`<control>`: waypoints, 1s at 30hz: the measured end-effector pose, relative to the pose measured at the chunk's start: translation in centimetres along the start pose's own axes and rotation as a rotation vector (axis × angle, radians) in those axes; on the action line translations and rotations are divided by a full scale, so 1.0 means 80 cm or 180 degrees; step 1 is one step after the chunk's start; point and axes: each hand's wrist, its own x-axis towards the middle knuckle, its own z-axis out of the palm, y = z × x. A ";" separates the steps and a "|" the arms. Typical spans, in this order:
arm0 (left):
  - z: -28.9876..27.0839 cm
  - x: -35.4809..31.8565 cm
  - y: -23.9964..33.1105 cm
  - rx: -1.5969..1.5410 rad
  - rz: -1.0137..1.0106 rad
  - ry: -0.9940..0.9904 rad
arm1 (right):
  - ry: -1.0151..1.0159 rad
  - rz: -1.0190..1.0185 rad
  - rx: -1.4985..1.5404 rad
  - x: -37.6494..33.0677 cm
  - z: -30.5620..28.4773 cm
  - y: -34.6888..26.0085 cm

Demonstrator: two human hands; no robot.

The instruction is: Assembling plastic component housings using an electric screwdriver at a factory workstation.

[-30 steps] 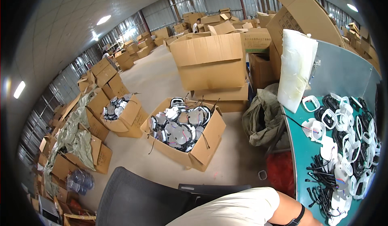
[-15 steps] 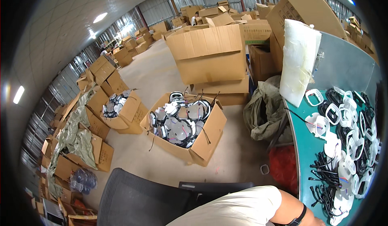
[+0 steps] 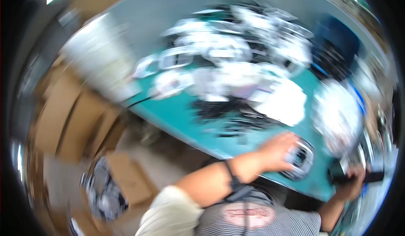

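The picture is heavily motion-blurred. My left hand point(image 3: 279, 151) reaches over the front edge of a teal table point(image 3: 177, 114) and rests on a small white and black framed device point(image 3: 300, 159); whether the fingers grip it is unclear. A black band sits on that wrist. My right hand point(image 3: 351, 181) is at the table's lower right corner, closed around a slim dark object point(image 3: 371, 177). A heap of similar white and black devices point(image 3: 228, 54) and black cables point(image 3: 228, 113) covers the table beyond my hands.
Brown cardboard boxes point(image 3: 71, 118) stand left of the table. An open box with white and black parts point(image 3: 105, 189) sits on the floor at lower left. A white sheet point(image 3: 284, 105) and a pale bag-like bundle point(image 3: 337, 113) lie on the table's right side.
The view has swung right from the floor boxes onto the teal table. Both hands have come into view, the left on a device, the right closed on a dark object.
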 end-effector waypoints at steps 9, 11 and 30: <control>-0.003 0.051 0.067 0.0868 -0.0127 -0.0956 | 0.1332 -0.2010 -0.1153 -0.001 0.034 -0.102; 0.005 0.052 0.073 0.0802 -0.0117 -0.0970 | 0.1459 -0.2182 -0.1207 -0.003 0.016 -0.113; 0.011 0.046 0.069 0.0781 -0.0029 -0.0940 | 0.1492 -0.2199 -0.2080 0.013 -0.019 -0.074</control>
